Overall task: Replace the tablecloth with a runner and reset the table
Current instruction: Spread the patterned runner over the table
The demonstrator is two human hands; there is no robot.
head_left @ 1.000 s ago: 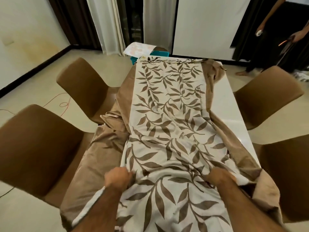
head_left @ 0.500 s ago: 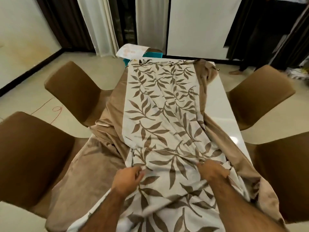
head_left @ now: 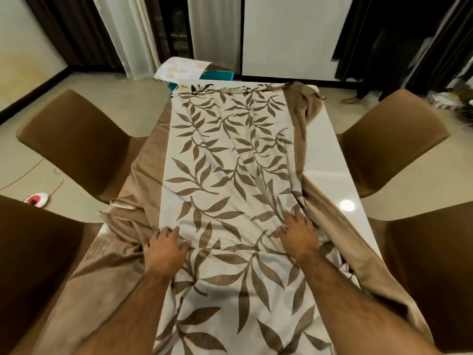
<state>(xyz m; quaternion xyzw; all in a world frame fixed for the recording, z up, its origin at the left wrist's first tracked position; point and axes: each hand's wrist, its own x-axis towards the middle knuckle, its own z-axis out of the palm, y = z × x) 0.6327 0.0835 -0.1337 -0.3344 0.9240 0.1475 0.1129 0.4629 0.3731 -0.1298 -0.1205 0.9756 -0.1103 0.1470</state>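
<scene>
A cream cloth with brown leaf print (head_left: 230, 160) lies lengthwise down the white table (head_left: 330, 160). Beneath it a plain tan cloth (head_left: 143, 175) is bunched, hanging off the left side and rumpled along the right edge. My left hand (head_left: 163, 249) rests flat on the leaf cloth's left border, fingers spread. On the right border, my right hand (head_left: 298, 234) presses flat too, fingers apart, next to a fold of tan cloth. Neither hand grips anything.
Brown chairs stand at far left (head_left: 76, 142), near left (head_left: 33, 257), far right (head_left: 391, 139) and near right (head_left: 432, 267). A teal box with a paper on top (head_left: 220, 75) sits beyond the table's far end. A person's bare foot (head_left: 352, 99) is at far right.
Both hands have let go of the bunched leaf cloth, slid forward and now lie flat and spread on it. The cloth looks smoother near them. My view has shifted forward.
</scene>
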